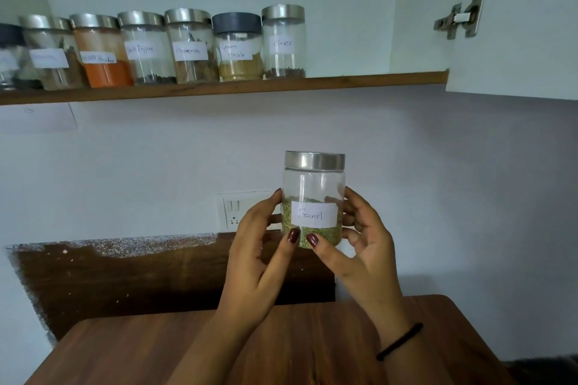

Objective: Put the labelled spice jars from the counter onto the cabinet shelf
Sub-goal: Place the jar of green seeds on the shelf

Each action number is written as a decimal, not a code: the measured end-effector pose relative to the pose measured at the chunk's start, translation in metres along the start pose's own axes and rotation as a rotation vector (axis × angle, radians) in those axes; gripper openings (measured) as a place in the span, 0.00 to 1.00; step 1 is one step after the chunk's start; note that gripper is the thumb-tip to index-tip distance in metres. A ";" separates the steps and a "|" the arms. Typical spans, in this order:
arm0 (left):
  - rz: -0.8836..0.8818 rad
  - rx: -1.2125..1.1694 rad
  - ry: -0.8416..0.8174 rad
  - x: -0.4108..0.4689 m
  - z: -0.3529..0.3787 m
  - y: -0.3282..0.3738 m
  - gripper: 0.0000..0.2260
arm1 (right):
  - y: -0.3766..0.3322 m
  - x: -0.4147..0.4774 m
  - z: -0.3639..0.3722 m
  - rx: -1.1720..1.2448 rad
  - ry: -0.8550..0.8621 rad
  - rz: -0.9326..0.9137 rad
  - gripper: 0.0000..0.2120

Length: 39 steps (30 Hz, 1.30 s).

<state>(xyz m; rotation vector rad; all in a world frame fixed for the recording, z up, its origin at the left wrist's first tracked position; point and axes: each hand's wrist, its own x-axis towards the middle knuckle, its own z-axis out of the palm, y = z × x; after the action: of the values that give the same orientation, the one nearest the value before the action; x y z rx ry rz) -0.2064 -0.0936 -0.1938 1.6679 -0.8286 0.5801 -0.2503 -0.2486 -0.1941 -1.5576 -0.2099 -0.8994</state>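
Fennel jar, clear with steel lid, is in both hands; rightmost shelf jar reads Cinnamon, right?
No. The head view shows the rightmost shelf jar reads Cloves. The left hand and right hand hold the clear steel-lidded Fennel jar.

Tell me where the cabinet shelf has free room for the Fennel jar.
The bare stretch of the shelf lies between the Cloves jar and the cabinet's right side wall; the Fennel jar looks likely to fit there. Left of the Cloves jar it is crowded: jars stand side by side to the picture's edge.
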 end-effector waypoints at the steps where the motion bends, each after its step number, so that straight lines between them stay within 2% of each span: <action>1: 0.011 0.010 -0.004 0.005 0.001 0.002 0.24 | -0.003 0.006 -0.002 -0.017 0.005 -0.014 0.35; 9: 0.077 0.090 -0.077 0.053 0.014 0.017 0.29 | -0.024 0.055 -0.020 -0.077 0.021 -0.127 0.34; 22: 0.315 0.153 -0.041 0.151 0.019 0.034 0.28 | -0.055 0.151 -0.025 -0.168 0.005 -0.332 0.35; 28: 0.358 0.294 -0.033 0.199 0.023 0.042 0.28 | -0.060 0.198 -0.026 -0.199 0.051 -0.399 0.32; 39: 0.361 0.411 0.002 0.243 0.035 0.025 0.28 | -0.045 0.251 -0.033 -0.357 0.018 -0.364 0.38</action>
<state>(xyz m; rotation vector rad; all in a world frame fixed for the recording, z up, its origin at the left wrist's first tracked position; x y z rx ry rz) -0.0742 -0.1840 -0.0061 1.8947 -1.0718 1.0574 -0.1215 -0.3590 -0.0007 -1.8747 -0.3415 -1.2880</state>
